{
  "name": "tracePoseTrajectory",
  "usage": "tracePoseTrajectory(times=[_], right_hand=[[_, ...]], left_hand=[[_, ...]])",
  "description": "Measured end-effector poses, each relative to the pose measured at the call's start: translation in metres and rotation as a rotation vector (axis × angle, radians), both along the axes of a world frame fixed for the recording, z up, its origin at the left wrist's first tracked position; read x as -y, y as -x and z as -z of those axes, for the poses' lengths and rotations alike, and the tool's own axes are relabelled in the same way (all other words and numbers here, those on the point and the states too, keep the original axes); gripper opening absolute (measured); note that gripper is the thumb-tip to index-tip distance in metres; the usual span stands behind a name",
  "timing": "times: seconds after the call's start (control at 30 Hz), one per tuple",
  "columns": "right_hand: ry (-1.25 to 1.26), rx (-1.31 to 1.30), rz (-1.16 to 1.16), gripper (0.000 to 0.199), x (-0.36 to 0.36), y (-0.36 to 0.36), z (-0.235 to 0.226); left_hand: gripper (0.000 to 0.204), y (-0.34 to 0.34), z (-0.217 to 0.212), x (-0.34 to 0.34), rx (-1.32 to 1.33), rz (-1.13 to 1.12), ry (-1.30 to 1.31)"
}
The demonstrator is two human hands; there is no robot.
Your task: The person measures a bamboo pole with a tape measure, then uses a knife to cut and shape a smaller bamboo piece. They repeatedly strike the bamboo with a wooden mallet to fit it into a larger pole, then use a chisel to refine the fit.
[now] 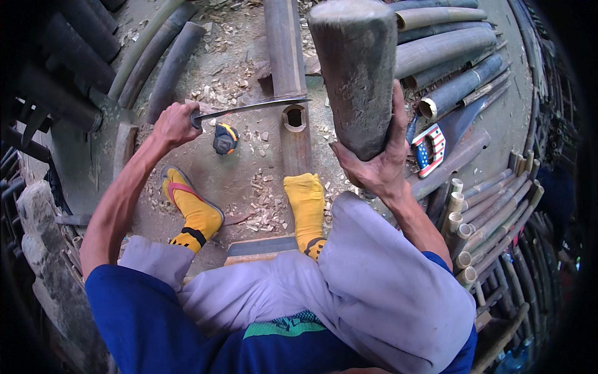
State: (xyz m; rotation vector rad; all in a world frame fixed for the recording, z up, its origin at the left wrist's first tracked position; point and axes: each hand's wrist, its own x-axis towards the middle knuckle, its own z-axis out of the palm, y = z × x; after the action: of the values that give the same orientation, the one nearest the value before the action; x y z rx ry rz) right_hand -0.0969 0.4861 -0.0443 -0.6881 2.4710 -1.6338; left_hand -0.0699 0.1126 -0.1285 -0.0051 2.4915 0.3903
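My left hand (176, 126) is closed round the dark handle of a machete (252, 107). Its blade points right, and the tip reaches over a thick bamboo pole (296, 149) just beyond a cut hole (293, 118). I cannot tell whether the blade touches the pole. In my right hand (381, 171) a heavy wooden club (355, 75) stands raised close to the camera, thumb and fingers wrapped round its lower end. My foot in a yellow sock (305, 202) rests against the pole's near end.
A tape measure (225, 139) lies left of the pole among wood chips (268, 193). To the right is a handsaw (430, 149) beside bamboo lengths (445, 50). More bamboo poles (171, 75) lie at the upper left. A stack of thin bamboo (498, 209) stands at the right.
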Motion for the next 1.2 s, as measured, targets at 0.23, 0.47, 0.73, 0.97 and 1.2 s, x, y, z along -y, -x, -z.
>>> tracePoseTrajectory(times=[0.23, 0.47, 0.73, 0.97, 1.2], right_hand=[[-0.526, 0.206, -0.32, 0.095, 0.005, 0.038, 0.022], [0.034, -0.329, 0.001, 0.091, 0.045, 0.08, -0.064], [-0.495, 0.492, -0.421, 0.088, 0.015, 0.065, 0.007], [0.611, 0.084, 0.005, 0.067, 0.077, 0.089, -0.093], [-0.525, 0.433, -0.415, 0.091, 0.021, 0.059, 0.03]], left_hand=[[0.04, 0.01, 0.008, 0.004, 0.043, 0.027, -0.03], [0.038, 0.002, 0.001, 0.007, 0.102, -0.012, -0.011], [0.038, 0.011, 0.012, 0.006, 0.06, 0.078, -0.091], [0.043, 0.004, 0.006, 0.007, 0.108, 0.032, -0.025], [0.044, 0.014, 0.003, -0.006, 0.137, 0.121, -0.061]])
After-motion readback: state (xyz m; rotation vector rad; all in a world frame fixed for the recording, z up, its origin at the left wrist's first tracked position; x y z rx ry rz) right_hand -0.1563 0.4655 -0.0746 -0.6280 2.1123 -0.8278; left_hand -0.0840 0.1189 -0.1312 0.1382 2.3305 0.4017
